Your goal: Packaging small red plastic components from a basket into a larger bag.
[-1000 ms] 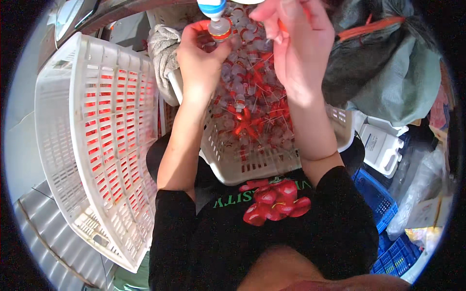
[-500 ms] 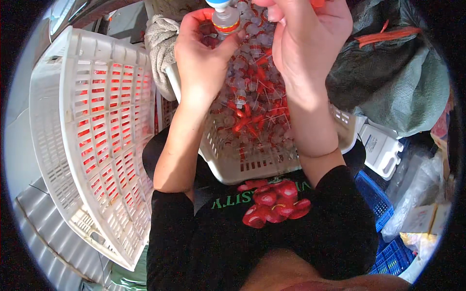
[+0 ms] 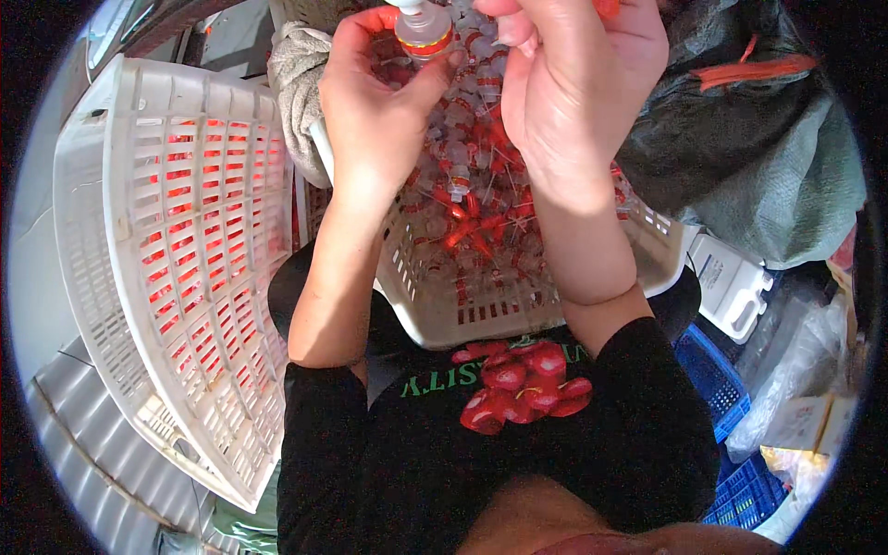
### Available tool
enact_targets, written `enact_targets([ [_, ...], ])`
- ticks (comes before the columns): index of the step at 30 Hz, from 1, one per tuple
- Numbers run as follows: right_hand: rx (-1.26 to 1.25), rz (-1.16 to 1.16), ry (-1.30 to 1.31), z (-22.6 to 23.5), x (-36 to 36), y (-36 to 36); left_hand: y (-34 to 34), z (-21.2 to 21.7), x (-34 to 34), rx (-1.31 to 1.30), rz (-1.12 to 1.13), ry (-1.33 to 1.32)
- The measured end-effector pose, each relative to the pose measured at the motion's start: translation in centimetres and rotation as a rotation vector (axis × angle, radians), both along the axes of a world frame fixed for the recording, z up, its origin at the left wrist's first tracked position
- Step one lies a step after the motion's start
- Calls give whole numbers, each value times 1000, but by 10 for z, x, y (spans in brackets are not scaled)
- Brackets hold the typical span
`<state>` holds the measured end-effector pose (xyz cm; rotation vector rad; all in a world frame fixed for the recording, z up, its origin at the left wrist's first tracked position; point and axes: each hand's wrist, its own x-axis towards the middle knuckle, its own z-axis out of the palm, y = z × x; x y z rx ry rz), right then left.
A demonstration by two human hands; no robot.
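Nearest the camera, the person's black short-sleeved shirt with a red fruit print (image 3: 518, 393) is filling the lower middle of the view, and both bare forearms are rising from it toward the top edge.

Just beyond the chest, a white slotted plastic basket (image 3: 462, 314) is sitting against the person's lap, and it is heaped with small clear plastic bottles with red bands and red caps (image 3: 472, 213). To the person's left, a larger white slotted plastic crate (image 3: 157, 277) is standing tilted on its side, its red contents showing through the slots. To the right, a blue plastic lattice crate (image 3: 717, 393) is lying low beside a white plastic container (image 3: 735, 287), with clear plastic bags (image 3: 800, 370) further out.

Above the basket, the left hand (image 3: 375, 120) is curling its fingers and thumb around a small clear bottle with a red-and-yellow band (image 3: 424, 32), gripping it upright at the top edge of the view, over the far part of the heap. The right hand (image 3: 578, 83) is closing just beside that bottle, its fingers bent inward; a bit of something orange is showing at its top, but whether it is pinching that is impossible to tell.

Behind the left hand, a grey knitted cloth (image 3: 296, 88) is hanging by the basket's far corner. Farthest right, a grey-green woven sack with orange ties (image 3: 758, 139) is slumping against the clutter.
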<state>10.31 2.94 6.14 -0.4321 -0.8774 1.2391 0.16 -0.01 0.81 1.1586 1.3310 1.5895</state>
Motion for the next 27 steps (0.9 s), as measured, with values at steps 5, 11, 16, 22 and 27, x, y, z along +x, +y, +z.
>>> enact_targets([
  [5, 339, 93, 208, -18, -4, 19, 1, -2, -1, -8, -9, 14],
  [11, -20, 17, 2, -1, 2, 0, 0, -1, 0, -19, -4, 7],
  [16, 319, 106, 187, -16, -6, 19, 0, -3, -1, -29, 1, 4],
  [22, 309, 82, 181, -19, -5, 19, 1, -7, -2, 10, -5, -43],
  [27, 47, 29, 13, -4, -2, 3, 0, -8, -4, -7, 1, -3],
])
